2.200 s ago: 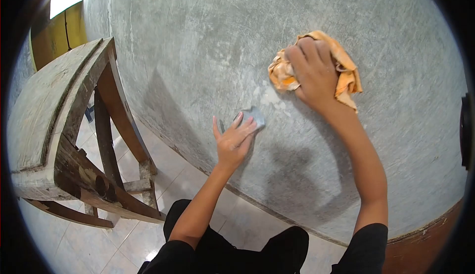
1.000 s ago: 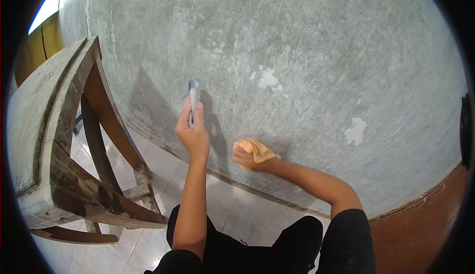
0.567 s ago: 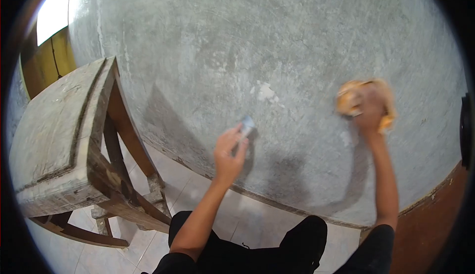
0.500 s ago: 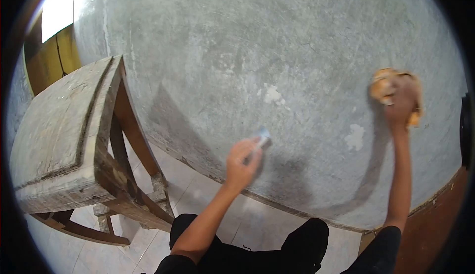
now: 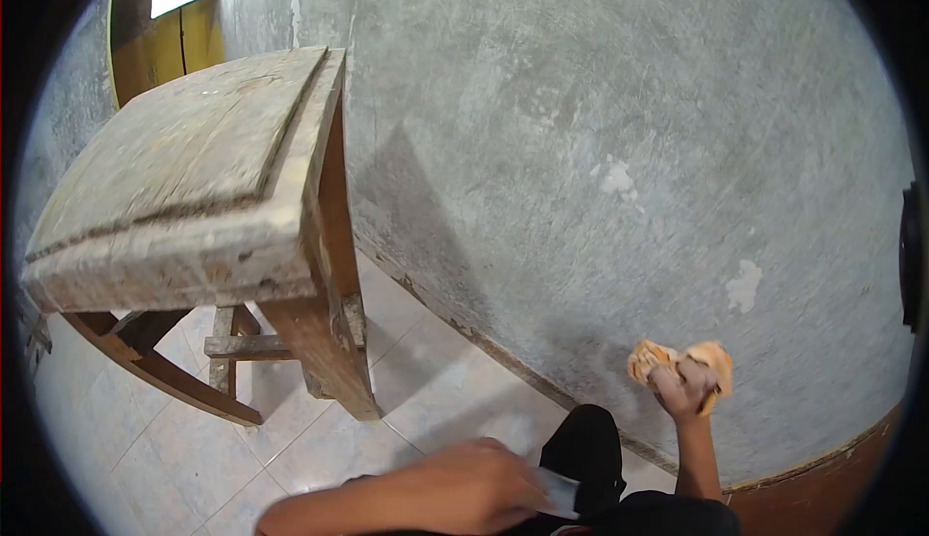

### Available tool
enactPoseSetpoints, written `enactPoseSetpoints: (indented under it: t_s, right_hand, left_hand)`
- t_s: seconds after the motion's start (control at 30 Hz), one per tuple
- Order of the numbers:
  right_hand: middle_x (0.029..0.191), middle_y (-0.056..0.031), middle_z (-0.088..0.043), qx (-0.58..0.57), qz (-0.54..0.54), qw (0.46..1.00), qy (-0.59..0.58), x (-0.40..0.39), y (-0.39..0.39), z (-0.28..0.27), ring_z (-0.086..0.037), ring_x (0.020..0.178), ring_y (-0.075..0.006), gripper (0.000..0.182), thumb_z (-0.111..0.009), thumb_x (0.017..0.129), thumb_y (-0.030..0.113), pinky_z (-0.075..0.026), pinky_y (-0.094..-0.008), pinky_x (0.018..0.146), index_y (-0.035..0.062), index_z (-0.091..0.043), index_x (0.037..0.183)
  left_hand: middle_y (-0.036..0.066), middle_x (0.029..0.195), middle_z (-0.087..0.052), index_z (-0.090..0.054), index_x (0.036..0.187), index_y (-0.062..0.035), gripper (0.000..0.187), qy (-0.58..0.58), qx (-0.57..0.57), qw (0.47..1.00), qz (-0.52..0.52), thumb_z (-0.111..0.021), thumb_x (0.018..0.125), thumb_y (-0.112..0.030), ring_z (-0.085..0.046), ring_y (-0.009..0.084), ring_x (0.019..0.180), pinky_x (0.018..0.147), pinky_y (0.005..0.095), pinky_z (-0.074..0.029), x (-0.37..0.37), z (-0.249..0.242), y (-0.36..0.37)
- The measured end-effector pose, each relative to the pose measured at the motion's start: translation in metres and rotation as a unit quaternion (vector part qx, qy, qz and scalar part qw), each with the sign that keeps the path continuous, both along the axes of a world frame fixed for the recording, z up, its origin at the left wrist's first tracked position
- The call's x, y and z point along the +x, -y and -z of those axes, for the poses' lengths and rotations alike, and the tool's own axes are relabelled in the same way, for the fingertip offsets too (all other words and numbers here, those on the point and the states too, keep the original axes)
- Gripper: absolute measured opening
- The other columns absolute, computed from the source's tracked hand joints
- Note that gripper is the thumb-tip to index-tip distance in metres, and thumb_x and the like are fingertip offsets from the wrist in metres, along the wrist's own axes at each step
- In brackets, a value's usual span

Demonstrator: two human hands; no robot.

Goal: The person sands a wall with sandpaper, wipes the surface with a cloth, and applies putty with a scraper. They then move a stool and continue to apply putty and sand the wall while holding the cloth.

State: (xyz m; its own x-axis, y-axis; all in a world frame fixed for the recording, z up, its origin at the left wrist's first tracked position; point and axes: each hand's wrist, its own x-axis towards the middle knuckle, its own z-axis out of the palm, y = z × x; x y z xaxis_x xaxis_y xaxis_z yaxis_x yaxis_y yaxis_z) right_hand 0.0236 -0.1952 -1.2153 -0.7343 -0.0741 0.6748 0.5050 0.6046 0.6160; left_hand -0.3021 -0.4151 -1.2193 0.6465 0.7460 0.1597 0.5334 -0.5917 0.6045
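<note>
My right hand (image 5: 683,385) is closed round a crumpled orange and white cloth (image 5: 712,362), low in front of the grey wall (image 5: 542,101). Lower in the view, near my dark-clothed knees, my left hand (image 5: 489,483) grips a small flat scraper-like piece (image 5: 559,493), pale and partly blurred. Its exact shape cannot be made out. Two white patches mark the wall, one (image 5: 616,177) near the middle and one (image 5: 743,285) to the right.
A worn wooden table (image 5: 184,149) stands close on the left, its legs on the tiled floor (image 5: 426,372). A dark object (image 5: 911,255) is at the right edge. Reddish-brown floor (image 5: 823,488) lies at lower right.
My right hand has come down and left with the cloth. My left hand has dropped from the wall toward my lap with the pale piece. The view has turned left.
</note>
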Motion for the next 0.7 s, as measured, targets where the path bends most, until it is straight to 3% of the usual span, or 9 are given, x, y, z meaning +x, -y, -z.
enactPoseSetpoints:
  t_s: [0.03, 0.1, 0.17, 0.2, 0.27, 0.4, 0.47, 0.57, 0.7]
  right_hand:
    - [0.098, -0.0068, -0.054, -0.024, -0.019, 0.999, -0.031, 0.001, -0.015, 0.038, -0.055, 0.083, -0.0275, 0.022, -0.079, 0.073, 0.018, -0.045, -0.0414, 0.073, 0.0182, -0.067, 0.091]
    - [0.102, -0.0073, -0.055, -0.069, -0.010, 0.995, -0.071, -0.009, -0.033, 0.042, -0.054, 0.090, -0.0289, 0.031, -0.081, 0.069, 0.015, -0.043, -0.0434, 0.081, 0.0172, -0.071, 0.099]
    - [0.104, -0.0075, -0.055, -0.093, 0.002, 0.993, -0.066, -0.011, -0.058, 0.034, -0.053, 0.097, -0.0297, 0.030, -0.080, 0.069, 0.012, -0.039, -0.0442, 0.087, 0.0163, -0.071, 0.098]
    - [0.104, -0.0075, -0.055, -0.088, 0.009, 0.993, -0.072, -0.013, -0.066, 0.025, -0.053, 0.097, -0.0297, 0.030, -0.080, 0.069, 0.012, -0.039, -0.0442, 0.087, 0.0163, -0.071, 0.098]
    - [0.105, -0.0065, -0.055, -0.048, -0.024, 0.994, -0.093, -0.012, -0.075, 0.012, -0.052, 0.097, -0.0296, 0.032, -0.079, 0.067, 0.010, -0.040, -0.0428, 0.086, 0.0164, -0.071, 0.097]
    - [0.105, -0.0056, -0.055, -0.076, 0.010, 0.989, -0.128, 0.024, -0.075, -0.011, -0.052, 0.097, -0.0286, 0.035, -0.074, 0.065, 0.006, -0.041, -0.0421, 0.087, 0.0169, -0.071, 0.098]
    - [0.105, -0.0057, -0.055, -0.077, 0.026, 0.986, -0.142, 0.049, -0.079, -0.014, -0.052, 0.097, -0.0286, 0.035, -0.074, 0.065, 0.005, -0.041, -0.0419, 0.087, 0.0168, -0.071, 0.097]
    - [0.105, -0.0060, -0.056, -0.095, 0.060, 0.977, -0.179, 0.088, -0.088, -0.009, -0.052, 0.098, -0.0289, 0.035, -0.072, 0.066, 0.005, -0.042, -0.0421, 0.087, 0.0164, -0.070, 0.098]
    - [0.108, -0.0053, -0.056, -0.115, 0.141, 0.959, -0.216, 0.163, -0.094, 0.046, -0.053, 0.101, -0.0290, 0.039, -0.074, 0.068, 0.002, -0.045, -0.0420, 0.089, 0.0189, -0.068, 0.103]
  left_hand:
    - [0.008, 0.108, -0.074, -0.074, 0.115, -0.0123, 0.024, 0.031, -0.095, 0.994, 0.044, -0.062, 0.094, -0.015, -0.070, 0.0259, 0.102, 0.093, 0.0428, -0.054, -0.018, -0.006, 0.002]
    - [0.010, 0.107, -0.076, -0.073, 0.120, -0.0085, 0.030, 0.069, 0.010, 0.997, -0.018, -0.067, 0.091, -0.012, -0.072, 0.0294, 0.094, 0.088, 0.0388, -0.056, -0.041, 0.004, -0.011]
    - [0.014, 0.102, -0.076, -0.076, 0.109, -0.0070, 0.021, 0.228, 0.065, 0.966, -0.107, -0.068, 0.091, -0.014, -0.071, 0.0326, 0.093, 0.085, 0.0407, -0.055, -0.039, 0.015, -0.027]
    - [0.014, 0.102, -0.076, -0.076, 0.109, -0.0070, 0.021, 0.224, 0.068, 0.967, -0.097, -0.068, 0.091, -0.014, -0.071, 0.0326, 0.093, 0.085, 0.0407, -0.055, -0.037, 0.017, -0.031]
    - [0.015, 0.105, -0.076, -0.075, 0.117, -0.0063, 0.026, 0.247, 0.051, 0.946, -0.205, -0.072, 0.092, -0.014, -0.072, 0.0269, 0.092, 0.084, 0.0368, -0.054, -0.039, 0.017, -0.039]
    - [0.011, 0.100, -0.077, -0.075, 0.116, -0.0012, 0.026, 0.273, 0.001, 0.933, -0.234, -0.073, 0.093, -0.013, -0.069, 0.0169, 0.090, 0.083, 0.0312, -0.053, -0.040, 0.027, -0.067]
    - [0.006, 0.097, -0.074, -0.074, 0.116, 0.0035, 0.027, 0.384, -0.131, 0.869, -0.284, -0.074, 0.094, -0.012, -0.065, 0.0108, 0.090, 0.082, 0.0275, -0.051, -0.032, 0.024, -0.083]
    - [0.003, 0.096, -0.072, -0.074, 0.114, 0.0055, 0.026, 0.403, -0.127, 0.874, -0.239, -0.075, 0.094, -0.011, -0.064, 0.0099, 0.089, 0.081, 0.0260, -0.051, -0.009, 0.018, -0.115]
    - [0.003, 0.098, -0.072, -0.073, 0.114, 0.0062, 0.026, 0.364, -0.094, 0.908, -0.186, -0.074, 0.093, -0.009, -0.063, 0.0096, 0.089, 0.080, 0.0255, -0.050, 0.039, -0.004, -0.174]
